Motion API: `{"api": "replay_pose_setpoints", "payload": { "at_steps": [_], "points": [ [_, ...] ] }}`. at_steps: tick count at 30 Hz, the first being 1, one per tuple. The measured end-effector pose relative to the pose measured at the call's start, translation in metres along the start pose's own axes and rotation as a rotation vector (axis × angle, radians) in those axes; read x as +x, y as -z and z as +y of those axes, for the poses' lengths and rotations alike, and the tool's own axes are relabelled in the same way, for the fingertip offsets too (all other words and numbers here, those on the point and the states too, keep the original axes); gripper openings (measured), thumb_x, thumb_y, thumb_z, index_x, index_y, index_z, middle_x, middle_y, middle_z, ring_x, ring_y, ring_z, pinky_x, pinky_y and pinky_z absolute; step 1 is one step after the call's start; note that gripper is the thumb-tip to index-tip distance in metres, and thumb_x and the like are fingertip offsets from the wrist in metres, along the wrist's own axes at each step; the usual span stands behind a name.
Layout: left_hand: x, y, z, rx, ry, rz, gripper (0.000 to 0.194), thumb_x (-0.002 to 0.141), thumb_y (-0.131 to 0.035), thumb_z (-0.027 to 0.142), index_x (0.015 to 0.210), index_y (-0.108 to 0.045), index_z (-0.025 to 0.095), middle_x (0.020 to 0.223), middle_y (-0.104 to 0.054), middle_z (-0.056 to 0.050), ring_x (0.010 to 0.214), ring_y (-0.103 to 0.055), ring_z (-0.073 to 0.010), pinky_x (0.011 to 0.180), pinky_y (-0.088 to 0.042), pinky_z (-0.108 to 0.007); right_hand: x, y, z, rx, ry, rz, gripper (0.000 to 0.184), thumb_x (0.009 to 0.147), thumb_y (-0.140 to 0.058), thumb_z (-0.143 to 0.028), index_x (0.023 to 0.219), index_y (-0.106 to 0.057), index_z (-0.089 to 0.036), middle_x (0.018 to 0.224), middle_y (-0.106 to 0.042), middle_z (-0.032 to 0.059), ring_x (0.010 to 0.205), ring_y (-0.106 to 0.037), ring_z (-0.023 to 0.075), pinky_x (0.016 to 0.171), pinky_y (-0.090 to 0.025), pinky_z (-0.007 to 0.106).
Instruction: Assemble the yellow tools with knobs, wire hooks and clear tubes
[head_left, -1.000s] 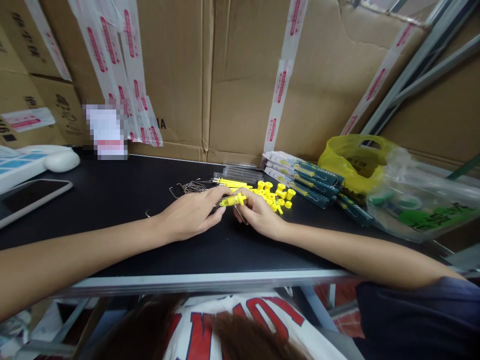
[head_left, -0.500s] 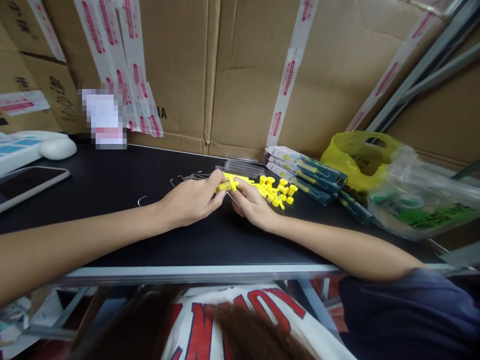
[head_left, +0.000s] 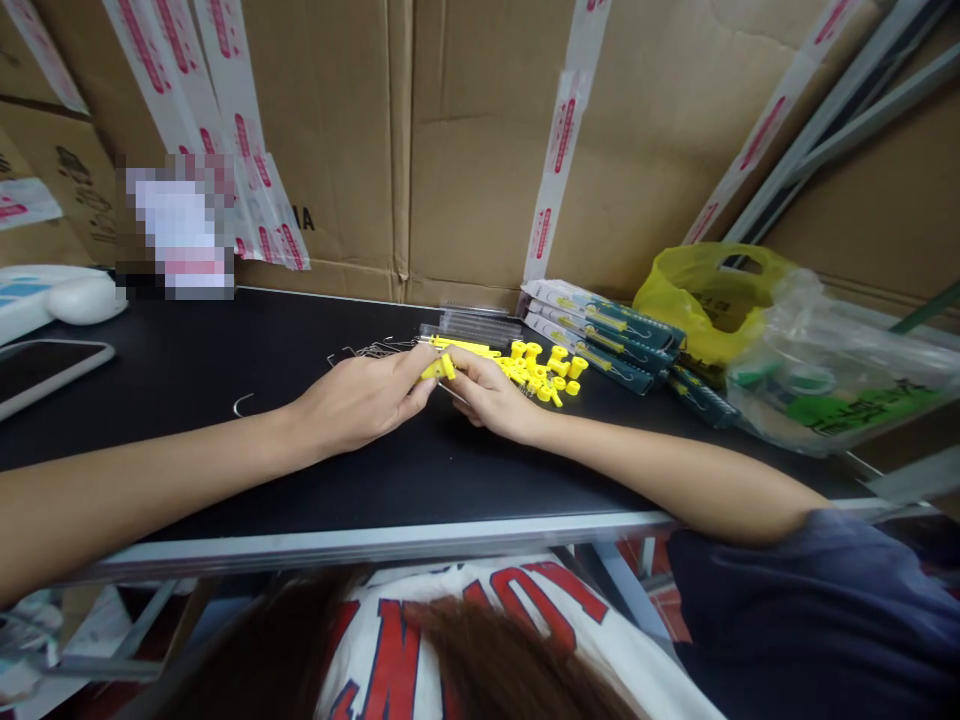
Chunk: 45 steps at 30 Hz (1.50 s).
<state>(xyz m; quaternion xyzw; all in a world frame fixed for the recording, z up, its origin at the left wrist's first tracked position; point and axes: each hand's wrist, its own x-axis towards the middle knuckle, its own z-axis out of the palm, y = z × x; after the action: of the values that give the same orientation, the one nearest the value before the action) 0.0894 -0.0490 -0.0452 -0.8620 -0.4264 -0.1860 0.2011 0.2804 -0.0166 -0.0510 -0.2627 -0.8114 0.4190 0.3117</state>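
Observation:
My left hand is closed, pinching a small yellow plastic part between thumb and fingers. My right hand meets it at the part's other side, fingers curled against it; a thin metal piece shows beneath these fingers. What else the fingers cover is hidden. Just beyond my right hand lies a pile of yellow plastic caps and small pieces. Behind both hands are clear plastic tubes and a longer yellow piece. Several bent metal hooks lie past my left hand.
A single hook lies by my left forearm. Stacked printed boxes, a yellow plastic bag and a clear bag occupy the right. A phone and white device sit left. Cardboard walls the table's back.
The whole view has shifted slightly, so everything appears a little further left. Both hands stay together at the yellow part, which has turned slightly.

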Motion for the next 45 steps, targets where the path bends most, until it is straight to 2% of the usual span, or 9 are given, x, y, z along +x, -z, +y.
{"api": "replay_pose_setpoints", "payload": {
  "at_steps": [6, 11, 18, 21, 23, 26, 30, 34, 45],
  "points": [
    [-0.001, -0.003, -0.001, 0.0, 0.03, 0.004, 0.036, 0.098, -0.023, 0.033, 0.115, -0.048, 0.014, 0.089, -0.069, -0.011, 0.072, -0.07, -0.0242, 0.052, -0.049, -0.028, 0.001, 0.0, -0.002, 0.178, -0.025, -0.029, 0.035, 0.09, -0.049, -0.057, 0.085, -0.041, -0.022, 0.053, -0.024, -0.0116, 0.036, -0.022, 0.0035, 0.032, -0.021, 0.015],
    [-0.001, -0.002, -0.001, -0.015, 0.06, -0.02, 0.037, 0.098, -0.024, 0.034, 0.12, -0.045, 0.014, 0.098, -0.069, -0.012, 0.078, -0.07, -0.0256, 0.054, -0.049, -0.029, 0.002, 0.0, -0.001, 0.159, -0.061, -0.024, 0.033, 0.092, -0.048, -0.055, 0.086, -0.042, -0.022, 0.052, -0.026, -0.012, 0.035, -0.024, 0.0026, 0.032, -0.021, 0.014],
    [0.0, 0.004, 0.0, -0.057, 0.068, -0.087, 0.033, 0.096, -0.029, 0.036, 0.116, -0.044, 0.015, 0.091, -0.071, -0.009, 0.076, -0.071, -0.0235, 0.058, -0.049, -0.027, -0.006, -0.002, -0.003, 0.142, -0.044, -0.02, 0.027, 0.094, -0.045, -0.049, 0.094, -0.04, -0.023, 0.051, -0.029, -0.0126, 0.037, -0.027, 0.0049, 0.035, -0.026, 0.015],
    [-0.001, 0.002, -0.001, -0.055, 0.084, -0.065, 0.033, 0.097, -0.029, 0.036, 0.116, -0.045, 0.015, 0.097, -0.071, -0.01, 0.076, -0.071, -0.0236, 0.057, -0.049, -0.027, -0.014, -0.002, -0.007, -0.031, -0.025, 0.116, 0.018, 0.095, -0.043, -0.039, 0.097, -0.034, -0.024, 0.065, -0.044, -0.0076, 0.049, -0.041, 0.008, 0.044, -0.034, 0.018],
    [-0.002, 0.0, -0.003, -0.043, 0.106, -0.047, 0.033, 0.097, -0.029, 0.036, 0.117, -0.045, 0.015, 0.1, -0.071, -0.011, 0.077, -0.071, -0.0239, 0.057, -0.049, -0.028, -0.018, -0.001, -0.01, -0.306, 0.081, 0.195, 0.02, 0.092, -0.049, -0.038, 0.092, -0.037, -0.023, 0.081, -0.05, -0.0015, 0.066, -0.049, 0.011, 0.055, -0.041, 0.023],
    [-0.002, -0.002, -0.003, -0.011, 0.091, -0.027, 0.033, 0.098, -0.029, 0.035, 0.118, -0.045, 0.015, 0.102, -0.07, -0.011, 0.079, -0.071, -0.0235, 0.058, -0.049, -0.028, -0.02, 0.0, -0.012, -0.737, 0.229, 0.163, 0.023, 0.092, -0.051, -0.039, 0.081, -0.044, -0.021, 0.088, -0.051, 0.0033, 0.078, -0.049, 0.0148, 0.066, -0.04, 0.027],
    [-0.001, -0.001, 0.0, 0.038, 0.057, -0.044, 0.031, 0.099, -0.029, 0.033, 0.117, -0.048, 0.016, 0.097, -0.07, -0.009, 0.078, -0.071, -0.0223, 0.053, -0.047, -0.025, -0.018, -0.001, -0.012, -1.046, 0.236, 0.103, 0.03, 0.099, -0.034, -0.037, 0.081, -0.051, -0.019, 0.083, -0.055, 0.0048, 0.072, -0.049, 0.0148, 0.057, -0.03, 0.026],
    [0.0, 0.001, 0.004, 0.065, 0.08, -0.073, 0.03, 0.099, -0.03, 0.032, 0.115, -0.05, 0.016, 0.093, -0.07, -0.009, 0.077, -0.07, -0.0217, 0.05, -0.045, -0.024, -0.018, -0.003, -0.013, -1.132, 0.213, 0.11, 0.034, 0.1, -0.031, -0.038, 0.086, -0.055, -0.019, 0.083, -0.059, 0.005, 0.066, -0.049, 0.0137, 0.053, -0.022, 0.027],
    [0.001, -0.003, 0.004, 0.039, 0.039, -0.081, 0.027, 0.099, -0.032, 0.03, 0.115, -0.05, 0.017, 0.095, -0.069, -0.007, 0.074, -0.069, -0.0219, 0.048, -0.044, -0.025, -0.019, -0.002, -0.007, -1.081, 0.211, 0.144, 0.032, 0.1, -0.032, -0.036, 0.084, -0.055, -0.02, 0.073, -0.061, 0.0033, 0.06, -0.048, 0.0133, 0.054, -0.022, 0.027]
  ]
}}
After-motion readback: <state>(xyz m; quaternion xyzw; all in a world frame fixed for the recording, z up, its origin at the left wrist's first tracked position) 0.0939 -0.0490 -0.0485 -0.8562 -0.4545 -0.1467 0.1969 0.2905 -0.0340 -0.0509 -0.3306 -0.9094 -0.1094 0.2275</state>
